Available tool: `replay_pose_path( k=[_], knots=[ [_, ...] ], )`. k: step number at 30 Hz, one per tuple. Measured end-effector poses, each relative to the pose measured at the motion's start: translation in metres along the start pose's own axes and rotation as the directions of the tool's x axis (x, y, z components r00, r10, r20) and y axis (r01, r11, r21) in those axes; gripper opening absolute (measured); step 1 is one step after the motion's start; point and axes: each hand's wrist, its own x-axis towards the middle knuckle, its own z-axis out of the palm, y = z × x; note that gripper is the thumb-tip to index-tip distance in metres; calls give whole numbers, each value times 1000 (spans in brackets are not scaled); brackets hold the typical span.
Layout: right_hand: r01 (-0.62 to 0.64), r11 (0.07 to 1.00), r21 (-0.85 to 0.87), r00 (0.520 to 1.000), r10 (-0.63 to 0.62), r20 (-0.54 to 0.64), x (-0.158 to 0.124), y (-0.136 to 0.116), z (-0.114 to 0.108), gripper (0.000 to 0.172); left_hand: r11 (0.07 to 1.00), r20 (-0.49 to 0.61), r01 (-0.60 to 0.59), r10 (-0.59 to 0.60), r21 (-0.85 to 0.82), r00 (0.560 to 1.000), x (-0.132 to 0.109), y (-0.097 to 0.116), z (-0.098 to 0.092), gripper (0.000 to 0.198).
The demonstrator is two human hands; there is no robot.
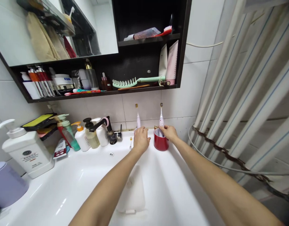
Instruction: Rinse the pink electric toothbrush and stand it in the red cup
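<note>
At the sink's back ledge, my left hand (pixel 141 138) curls over the rim of a pale cup (pixel 135 130), mostly hidden by it. A pale pink electric toothbrush (pixel 138 120) rises behind its fingers, brush head up; what the fingers close on is hidden. To the right, my right hand (pixel 170 133) pinches the handle of a second electric toothbrush (pixel 161 121). That toothbrush stands upright, its lower end inside a red cup (pixel 161 143) on the ledge. A small brush head (pixel 130 143) lies left of my left hand.
Several pump bottles (pixel 82 136) and a black faucet (pixel 112 135) line the ledge. In the white sink (pixel 71 191) lies a whitish, flat object (pixel 132 191). Above hangs a dark shelf (pixel 139 67) with a green hairbrush (pixel 125 83). White pipes (pixel 243 94) stand at right.
</note>
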Motion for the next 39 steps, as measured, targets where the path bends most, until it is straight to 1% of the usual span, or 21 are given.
replay_pose_path(
  k=[2, 4, 6, 7, 9, 12, 14, 16, 18, 21, 24, 26, 29, 31, 32, 33, 34, 35, 36, 37, 39],
  knots=[
    [22, 1000, 21, 996, -20, -89, -7, -6, -5, 36, 994, -25, 66, -64, 84, 998, -2, -9, -14, 23],
    [68, 997, 37, 982, -60, -178, -20, -16, -7, 40, 986, 6, 123, -125, 110, 992, -6, -15, -24, 18],
    [135, 989, 55, 972, -121, -202, -39, -27, -2, 39, 985, 51, 138, -144, 107, 988, -13, -16, -32, 18],
    [167, 984, 69, 971, -152, -182, -50, -32, 3, 38, 986, 67, 130, -137, 103, 988, -19, -15, -35, 17],
    [207, 973, 102, 975, -197, -101, -72, -38, 17, 36, 992, 82, 90, -98, 93, 992, -37, -12, -41, 17],
    [201, 969, 144, 977, -209, 46, -103, -40, 44, 37, 996, 83, 48, -54, 69, 995, -76, -7, -52, 18],
    [179, 971, 161, 970, -201, 136, -119, -38, 59, 34, 992, 111, 72, -83, 104, 990, -103, -4, -59, 17],
    [151, 974, 168, 958, -186, 217, -133, -36, 70, 28, 972, 154, 118, -151, 206, 976, -127, -1, -65, 16],
    [123, 978, 166, 946, -167, 278, -144, -34, 79, 21, 934, 188, 153, -222, 322, 957, -143, 2, -70, 17],
    [115, 978, 172, 936, -165, 312, -159, -34, 87, 17, 894, 202, 182, -284, 410, 937, -157, 5, -73, 19],
    [142, 969, 200, 934, -198, 296, -168, -40, 89, 16, 892, 186, 194, -289, 408, 939, -162, 6, -74, 21],
    [165, 960, 227, 936, -225, 271, -168, -48, 83, 17, 899, 163, 216, -296, 382, 941, -165, 4, -74, 21],
    [204, 938, 280, 937, -270, 223, -165, -66, 64, 19, 938, 80, 225, -254, 262, 964, -166, 2, -75, 23],
    [222, 920, 323, 934, -296, 201, -165, -76, 47, 22, 974, -28, 203, -201, 99, 979, -163, 2, -78, 23],
    [225, 911, 345, 930, -307, 203, -167, -79, 39, 23, 980, -90, 201, -201, -7, 976, -160, 3, -80, 22],
    [226, 904, 362, 923, -317, 217, -172, -80, 33, 23, 969, -140, 214, -231, -128, 963, -156, 4, -81, 20],
    [210, 899, 384, 912, -321, 254, -178, -80, 28, 23, 933, -168, 246, -296, -264, 940, -151, 6, -83, 19],
    [171, 898, 406, 897, -313, 313, -186, -78, 26, 24, 865, -161, 290, -381, -411, 910, -147, 8, -84, 19],
    [100, 895, 435, 870, -291, 399, -194, -74, 25, 26, 764, -117, 330, -465, -555, 878, -143, 10, -85, 21],
    [-31, 880, 474, 823, -246, 511, -203, -70, 26, 28, 639, -45, 362, -527, -679, 848, -139, 11, -86, 23],
    [-252, 821, 513, 724, -192, 663, -219, -61, 32, 31, 392, 104, 386, -577, -835, 810, -136, 13, -86, 26]
  ],
)
